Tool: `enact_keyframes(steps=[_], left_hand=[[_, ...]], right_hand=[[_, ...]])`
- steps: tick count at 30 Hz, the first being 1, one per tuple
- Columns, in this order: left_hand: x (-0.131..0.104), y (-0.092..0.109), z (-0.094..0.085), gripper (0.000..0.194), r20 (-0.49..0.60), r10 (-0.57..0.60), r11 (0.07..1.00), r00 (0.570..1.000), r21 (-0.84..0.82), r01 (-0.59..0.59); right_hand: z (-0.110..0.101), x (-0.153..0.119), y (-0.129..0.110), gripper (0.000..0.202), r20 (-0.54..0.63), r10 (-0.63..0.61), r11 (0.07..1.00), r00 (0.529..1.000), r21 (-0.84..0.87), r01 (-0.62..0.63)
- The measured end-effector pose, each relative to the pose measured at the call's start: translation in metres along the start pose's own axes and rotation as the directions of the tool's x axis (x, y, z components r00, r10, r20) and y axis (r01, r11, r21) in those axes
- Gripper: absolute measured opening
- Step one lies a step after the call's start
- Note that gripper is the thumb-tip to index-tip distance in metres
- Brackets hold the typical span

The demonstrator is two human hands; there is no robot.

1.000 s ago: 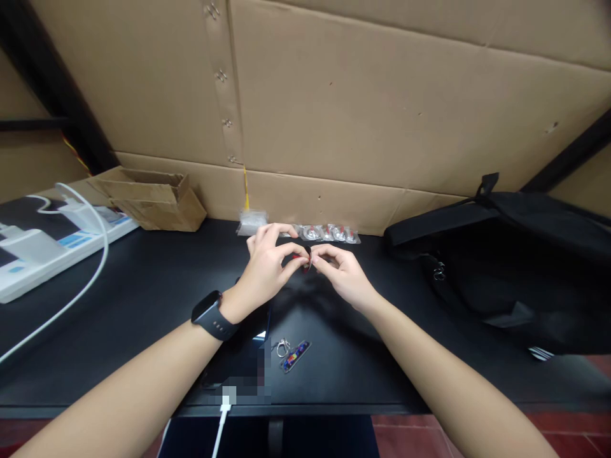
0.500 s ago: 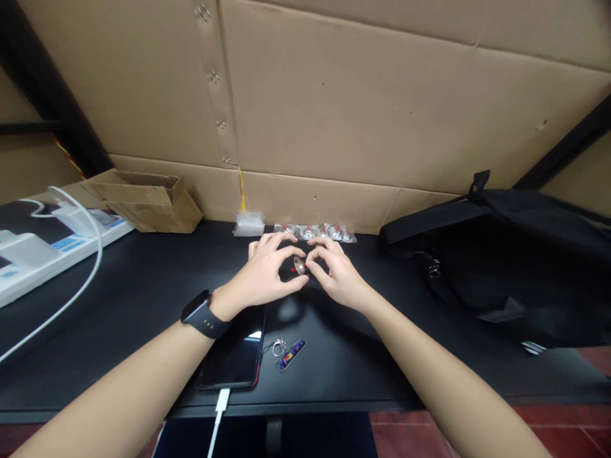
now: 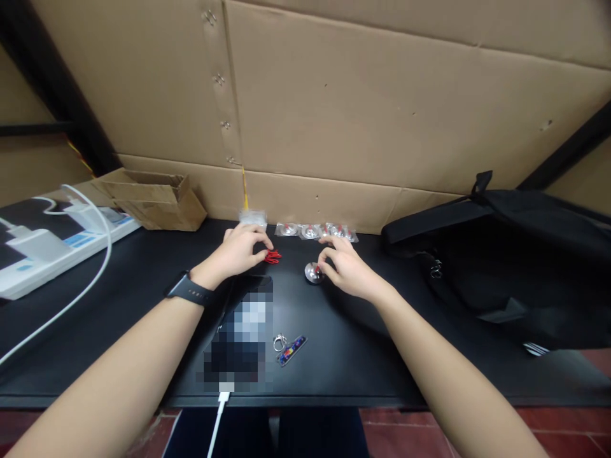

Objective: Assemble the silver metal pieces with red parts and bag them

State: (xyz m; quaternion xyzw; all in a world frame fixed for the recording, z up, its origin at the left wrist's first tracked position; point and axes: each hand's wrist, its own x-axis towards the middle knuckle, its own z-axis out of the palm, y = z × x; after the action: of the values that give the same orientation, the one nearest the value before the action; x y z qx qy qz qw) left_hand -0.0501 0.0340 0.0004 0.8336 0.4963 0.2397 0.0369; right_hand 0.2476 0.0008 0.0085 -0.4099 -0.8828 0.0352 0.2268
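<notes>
My left hand (image 3: 244,249) is closed in a pinch on a loosely bundled red cord (image 3: 273,256), just above the black table. To its right, my right hand (image 3: 347,268) has thumb and forefinger together at the red middle piece of a small, shiny domed metal disc (image 3: 311,273), which looks like a finger cymbal. The disc is at the tabletop, and part of it is hidden by my fingers. Behind my hands lie several similar discs (image 3: 309,231) with red centres in clear wrappers. Beside them is a stack of clear plastic bags (image 3: 252,218).
A phone (image 3: 238,337) with a white charging cable and a keychain (image 3: 292,350) lie near the front edge. Left are a power strip (image 3: 62,254) and an opened cardboard box (image 3: 162,207). A black bag (image 3: 515,267) stands right; a cardboard wall (image 3: 358,114) rises behind.
My hands have parted from around the disc. The left moved left with the red cord; the disc is now lower, at the tabletop, by my right fingers. The camera view shifted slightly.
</notes>
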Motion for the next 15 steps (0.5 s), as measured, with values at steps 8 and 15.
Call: enact_keyframes(steps=[8,15], left_hand=[[0.000,-0.017,0.011,0.008,0.052,0.065,0.996,0.997,0.059,-0.068],[0.001,-0.017,0.020,0.002,0.069,0.084,0.995,0.994,0.048,-0.088]], right_hand=[[0.001,-0.002,0.007,0.018,0.098,0.023,0.999,0.995,0.042,-0.027],[-0.007,0.004,0.021,0.016,0.121,0.042,0.986,0.992,0.153,-0.060]])
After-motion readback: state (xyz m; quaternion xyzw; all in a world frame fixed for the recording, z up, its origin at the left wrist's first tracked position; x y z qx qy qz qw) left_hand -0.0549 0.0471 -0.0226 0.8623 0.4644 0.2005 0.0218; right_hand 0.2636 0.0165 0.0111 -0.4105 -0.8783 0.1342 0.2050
